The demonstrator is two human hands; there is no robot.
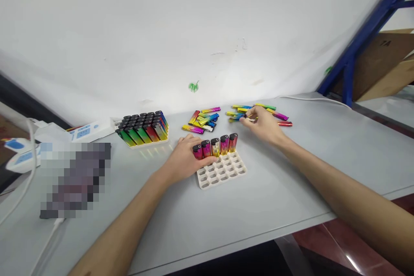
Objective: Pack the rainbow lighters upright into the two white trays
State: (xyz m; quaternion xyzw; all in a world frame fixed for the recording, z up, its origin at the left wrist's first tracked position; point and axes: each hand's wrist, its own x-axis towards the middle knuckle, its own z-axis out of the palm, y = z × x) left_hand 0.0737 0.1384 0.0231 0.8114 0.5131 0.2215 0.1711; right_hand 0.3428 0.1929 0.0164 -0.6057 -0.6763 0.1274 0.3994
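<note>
Blurred slab [76, 181]: dark, flat on the grey table [258, 198], well left of the left hand [181, 157], with white cable at near end.
Power strip [87, 131]: white with blue faces, beyond the slab, well left of the left hand.
Full rack [142, 129]: packed with upright black-topped lighters, left of and slightly beyond the left hand.
Left hand: closed about the far left part of the white tray [223, 181], thumb-side before the back row; fingertips hidden.
Loose heap [203, 121]: multicoloured lighters lying crossed, just beyond the left hand, left of the right hand [261, 125].
Five lighters [215, 146]: upright in the tray's back row, between left thumb and fingers at the left end, running on rightward past the thumb tip.
Tray front: open slots, nearer than the left thumb.
Blue-yellow lighter [237, 117]: at the right fingertips.
Right hand: curled, fingertips bunched at that lighter; pinched or merely touched, cannot tell.
Scattered lighters [281, 115]: lying left of, beyond and right of the right hand.
Red lighter [285, 123]: just right of the right hand.
</note>
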